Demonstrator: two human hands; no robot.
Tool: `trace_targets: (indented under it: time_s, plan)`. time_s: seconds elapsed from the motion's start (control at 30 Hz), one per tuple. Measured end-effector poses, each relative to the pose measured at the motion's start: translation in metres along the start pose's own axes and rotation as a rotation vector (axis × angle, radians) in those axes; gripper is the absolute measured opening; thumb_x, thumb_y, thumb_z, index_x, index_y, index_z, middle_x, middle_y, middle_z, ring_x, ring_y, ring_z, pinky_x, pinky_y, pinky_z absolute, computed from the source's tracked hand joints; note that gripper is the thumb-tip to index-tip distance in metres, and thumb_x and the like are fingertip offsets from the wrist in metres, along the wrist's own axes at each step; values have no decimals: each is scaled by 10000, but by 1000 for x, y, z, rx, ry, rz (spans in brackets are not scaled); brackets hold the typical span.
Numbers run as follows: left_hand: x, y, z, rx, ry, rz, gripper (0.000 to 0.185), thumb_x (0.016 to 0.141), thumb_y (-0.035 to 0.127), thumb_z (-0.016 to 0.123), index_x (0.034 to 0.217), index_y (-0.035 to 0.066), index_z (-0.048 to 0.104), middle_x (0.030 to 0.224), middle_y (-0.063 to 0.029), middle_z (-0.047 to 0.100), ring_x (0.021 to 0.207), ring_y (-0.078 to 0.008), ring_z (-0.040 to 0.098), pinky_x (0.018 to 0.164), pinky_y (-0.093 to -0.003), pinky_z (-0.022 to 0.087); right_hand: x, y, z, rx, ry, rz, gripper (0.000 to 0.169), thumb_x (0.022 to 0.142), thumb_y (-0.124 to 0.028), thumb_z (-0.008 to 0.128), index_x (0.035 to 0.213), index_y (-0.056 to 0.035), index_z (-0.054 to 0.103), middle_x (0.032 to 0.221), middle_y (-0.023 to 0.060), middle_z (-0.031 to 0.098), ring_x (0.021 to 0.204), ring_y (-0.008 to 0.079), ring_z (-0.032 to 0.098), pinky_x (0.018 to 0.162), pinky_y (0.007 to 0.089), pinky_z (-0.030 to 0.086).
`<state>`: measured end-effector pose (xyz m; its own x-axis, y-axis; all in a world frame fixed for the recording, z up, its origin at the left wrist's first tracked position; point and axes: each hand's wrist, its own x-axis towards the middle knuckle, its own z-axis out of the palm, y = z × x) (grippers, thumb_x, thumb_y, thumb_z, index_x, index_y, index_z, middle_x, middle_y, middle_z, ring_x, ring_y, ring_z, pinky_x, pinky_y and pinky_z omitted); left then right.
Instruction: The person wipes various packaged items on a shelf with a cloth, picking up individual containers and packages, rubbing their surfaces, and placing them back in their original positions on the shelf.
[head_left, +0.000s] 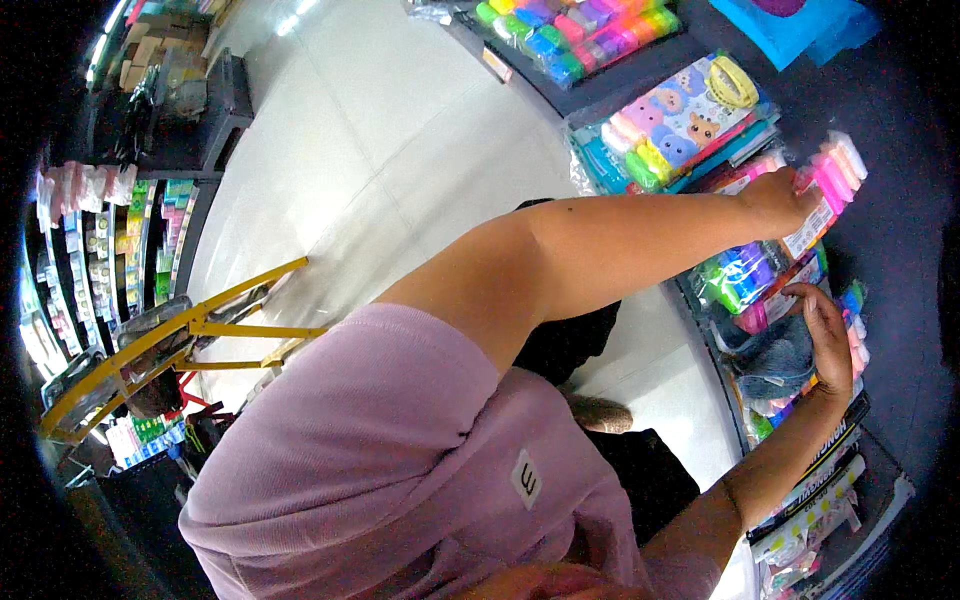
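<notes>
My left hand (780, 201) grips a clear packet of pink, bar-shaped pieces (829, 180) with a white printed label, over a dark display table (892, 225). Beneath that hand lies a packet of green, blue and purple pieces (739, 274). My right hand (829, 337) is raised nearer the table's front, fingers curved and apart. Its fingertips are beside a pink-edged packet (772, 307); whether they touch it is unclear. Under the right hand rests a blue-grey denim item (772, 356), partly covering other packets.
A stack of cartoon-animal packs (675, 124) with a yellow handle lies past my left hand. Farther off are multicoloured packs (577, 34) and a blue bag (802, 30). Long black boxes (817, 457) lie near my right forearm. Behind me stand a yellow frame (195, 322) and stocked shelves (105, 240).
</notes>
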<state>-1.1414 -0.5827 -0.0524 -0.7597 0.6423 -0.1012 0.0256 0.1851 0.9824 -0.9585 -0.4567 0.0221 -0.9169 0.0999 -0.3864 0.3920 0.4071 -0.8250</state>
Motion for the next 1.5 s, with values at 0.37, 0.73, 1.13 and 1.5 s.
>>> trace_targets:
  time_s: [0.37,0.73,1.13,1.5]
  plan:
    - [-16,4,-8,53,-108,-33,704,938,610,460,1139,-41,636,1050,-257,683,1000,-367,671,886,-411,514,18,7,14,-7,183,38,482,987,-430,558,1180,3,642,1144,84,647,1096,190,559,991,317,388]
    - [-27,0,4,-394,-400,-188,557,992,506,496,1299,46,566,1193,-109,662,1054,-206,646,915,-359,502,18,3,29,109,95,113,551,931,-474,625,1267,-37,633,1221,67,651,1144,163,567,1031,294,384]
    - [6,-30,-26,438,-142,28,519,942,420,555,1267,17,592,1187,-241,651,1128,-385,621,952,-429,490,-7,36,26,378,392,241,604,703,-523,793,1089,-65,720,1028,66,703,959,174,628,869,290,459]
    - [28,-79,-26,1032,-238,-205,922,791,559,679,1421,-36,365,1343,-271,542,1244,-399,540,1047,-449,439,-1,53,30,298,406,257,567,740,-483,784,1063,-23,708,976,66,690,870,167,634,755,281,472]
